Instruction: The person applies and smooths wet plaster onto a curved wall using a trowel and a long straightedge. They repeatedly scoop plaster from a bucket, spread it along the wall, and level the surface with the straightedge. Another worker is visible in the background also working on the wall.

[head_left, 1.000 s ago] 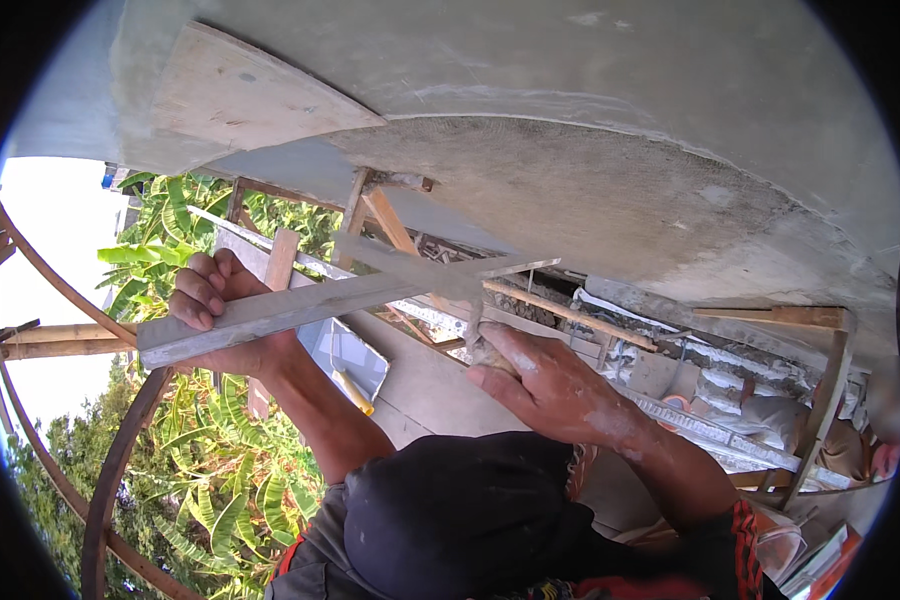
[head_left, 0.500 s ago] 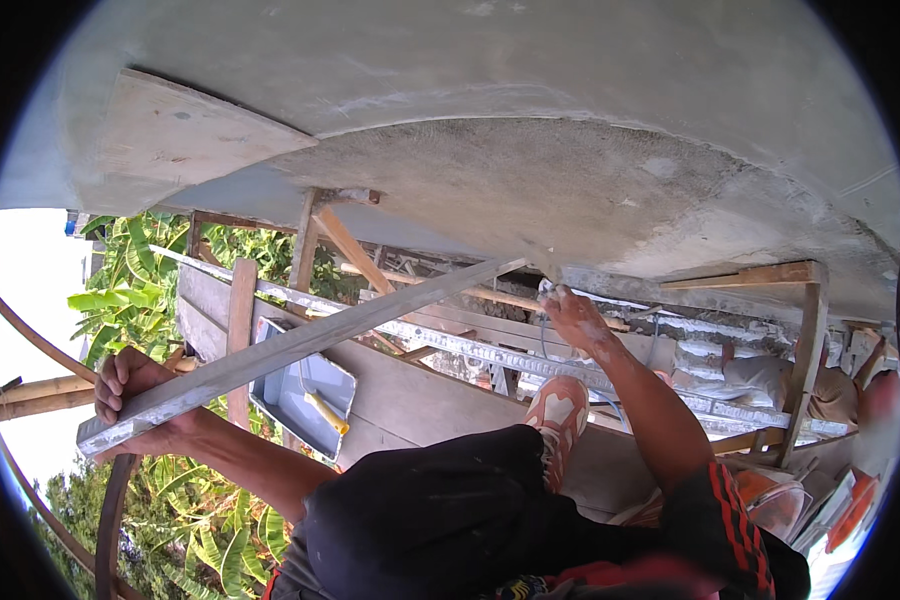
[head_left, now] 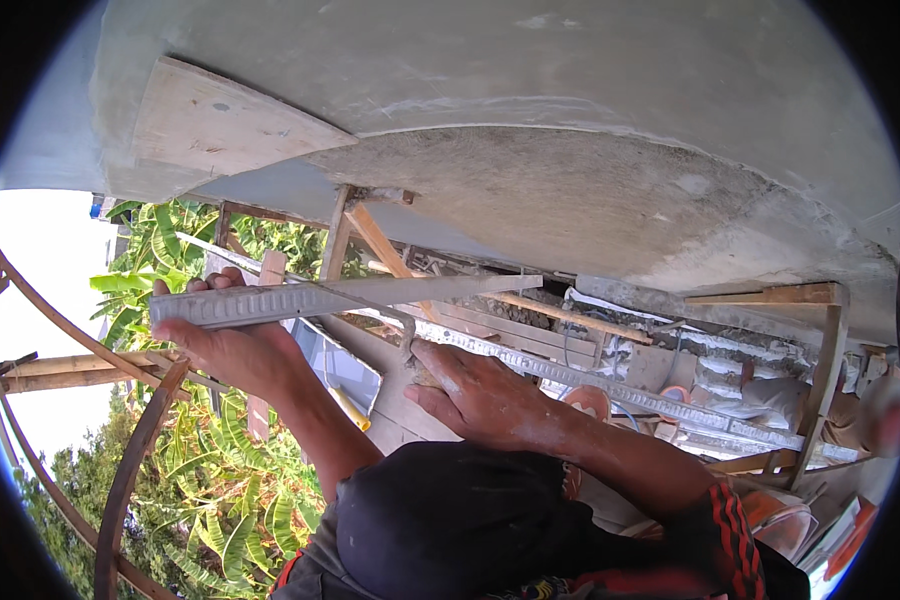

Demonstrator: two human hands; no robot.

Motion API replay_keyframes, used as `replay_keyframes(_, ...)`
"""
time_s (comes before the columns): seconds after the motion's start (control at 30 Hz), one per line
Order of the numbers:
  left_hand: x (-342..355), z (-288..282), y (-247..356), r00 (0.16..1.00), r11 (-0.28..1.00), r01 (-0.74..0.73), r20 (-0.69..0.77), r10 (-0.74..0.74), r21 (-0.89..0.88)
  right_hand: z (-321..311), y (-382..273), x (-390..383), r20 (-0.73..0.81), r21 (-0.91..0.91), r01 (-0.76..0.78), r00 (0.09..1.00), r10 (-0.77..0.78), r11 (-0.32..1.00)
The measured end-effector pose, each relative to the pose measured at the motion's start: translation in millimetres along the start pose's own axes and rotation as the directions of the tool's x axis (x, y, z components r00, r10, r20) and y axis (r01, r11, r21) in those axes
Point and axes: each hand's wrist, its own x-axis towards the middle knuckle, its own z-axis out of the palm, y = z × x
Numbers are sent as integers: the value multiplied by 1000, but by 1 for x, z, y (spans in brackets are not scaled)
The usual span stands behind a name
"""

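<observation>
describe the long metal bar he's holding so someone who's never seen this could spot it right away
Start at the grey plastered underside filling the top of the view. Just below it, the left hand grips a long grey metal straightedge running rightward. Unlike the brown wooden props behind, it is flat, ribbed and cement-smeared.

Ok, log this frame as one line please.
left hand: grips metal straightedge | right hand: holds trowel handle, blade on straightedge | above: rough plastered ceiling patch | below: paint tray

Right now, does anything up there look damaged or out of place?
Yes: the ceiling has a rough, darker grey patch amid smooth plaster. The left hand holds a long metal bar beneath it; the right hand grips a trowel.
</observation>
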Motion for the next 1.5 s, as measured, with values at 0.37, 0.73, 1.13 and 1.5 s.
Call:
replay_keyframes(0.37, -7, -1, 5, 994, 998, 38, -105, -42, -42, 27, 54, -17, -193, -138, 9, 980, -35, 990)
replay_keyframes(0.73, 39, -49, 46, 998, 978, 41, -28, -48, -203, -4, 205, -25, -474, -113, -474, 798, 372, 873)
replay_keyframes(1.13, 67, -79, 28, 980, 919, 141, 182, -78, -369, -15, 164, 7, -551, -75, -304, 806, 214, 950)
replay_keyframes(1.5, -136, 4, -54, 825, 808, 559, 27, -564, -187, 8, 113, 23, -486, -392, -7, 851, -200, 920)
